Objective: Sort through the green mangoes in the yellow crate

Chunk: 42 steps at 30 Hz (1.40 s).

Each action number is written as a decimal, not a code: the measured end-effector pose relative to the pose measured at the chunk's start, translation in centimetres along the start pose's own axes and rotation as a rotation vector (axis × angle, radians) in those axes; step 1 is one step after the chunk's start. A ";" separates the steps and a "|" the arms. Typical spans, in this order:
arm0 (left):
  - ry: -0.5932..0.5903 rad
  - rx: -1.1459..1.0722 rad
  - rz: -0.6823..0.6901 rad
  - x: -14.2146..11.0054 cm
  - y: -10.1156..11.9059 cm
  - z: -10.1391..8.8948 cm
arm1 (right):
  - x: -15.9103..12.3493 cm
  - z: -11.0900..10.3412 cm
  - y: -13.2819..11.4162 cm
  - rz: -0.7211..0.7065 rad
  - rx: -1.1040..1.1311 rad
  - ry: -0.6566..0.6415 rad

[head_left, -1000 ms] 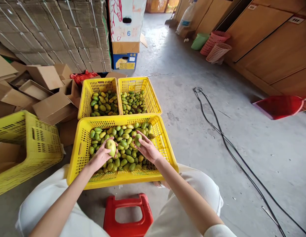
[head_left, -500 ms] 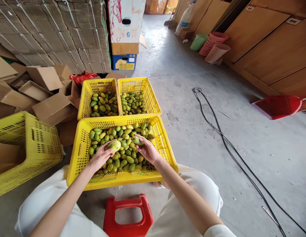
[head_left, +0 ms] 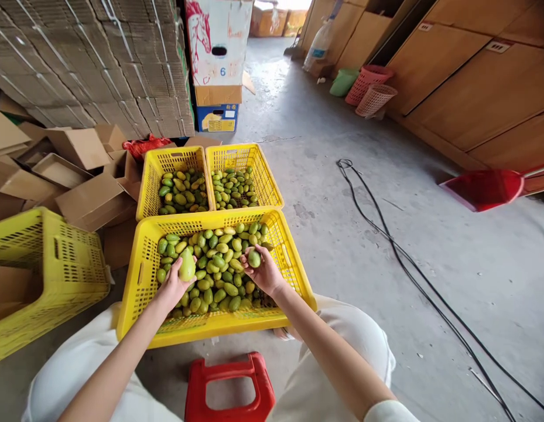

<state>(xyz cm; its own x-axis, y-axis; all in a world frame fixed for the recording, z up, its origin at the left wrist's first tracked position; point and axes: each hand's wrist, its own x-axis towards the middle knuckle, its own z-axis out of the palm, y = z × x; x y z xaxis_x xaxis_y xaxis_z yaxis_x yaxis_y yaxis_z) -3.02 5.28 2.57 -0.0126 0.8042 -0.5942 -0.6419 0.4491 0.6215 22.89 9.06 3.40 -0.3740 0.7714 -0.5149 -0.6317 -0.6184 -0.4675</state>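
Note:
A big yellow crate full of green and yellowish mangoes stands on the floor in front of me. My left hand is closed on a large pale green mango, held upright above the pile's left side. My right hand grips a smaller green mango over the pile's right side. Behind this crate stand two smaller yellow crates, the left crate and the right crate, each partly filled with mangoes.
A red plastic stool sits between my knees. An empty yellow crate stands to the left, among loose cardboard boxes. Flattened cartons are stacked behind. A black cable crosses the concrete floor; a red dustpan lies right.
My left hand has shifted left and turned its mango upright. My right hand lifted its smaller mango slightly and turned it. The view tilted down a little.

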 end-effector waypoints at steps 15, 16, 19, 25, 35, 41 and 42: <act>-0.153 0.067 -0.089 -1.3 0.6 1.6 | 0.3 -0.6 0.5 0.042 -0.001 -0.108; -0.153 0.045 -0.104 -1.3 0.6 1.7 | 0.4 -0.6 0.6 0.041 -0.014 -0.108; -0.143 0.009 -0.110 -1.3 0.6 1.8 | 0.3 -0.5 0.7 0.012 -0.054 -0.077; -0.125 0.007 -0.067 -1.1 0.5 1.4 | -0.1 0.0 0.7 -0.029 -0.069 -0.021; -0.138 0.000 -0.012 -1.1 0.2 1.0 | -0.4 0.2 0.5 0.005 -0.111 -0.060; -0.147 -0.069 -0.088 -1.3 0.8 1.3 | 0.0 -0.1 0.6 0.027 -0.012 -0.139; -0.148 -0.079 -0.095 -1.3 0.9 1.3 | 0.0 -0.1 0.6 0.024 -0.014 -0.143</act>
<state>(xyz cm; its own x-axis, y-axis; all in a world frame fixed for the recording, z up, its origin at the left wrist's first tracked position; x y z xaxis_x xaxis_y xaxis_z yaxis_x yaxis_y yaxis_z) -2.56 5.13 4.61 0.1604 0.8106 -0.5632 -0.6931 0.4987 0.5205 22.58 8.67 3.00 -0.4824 0.7692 -0.4190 -0.6120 -0.6382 -0.4671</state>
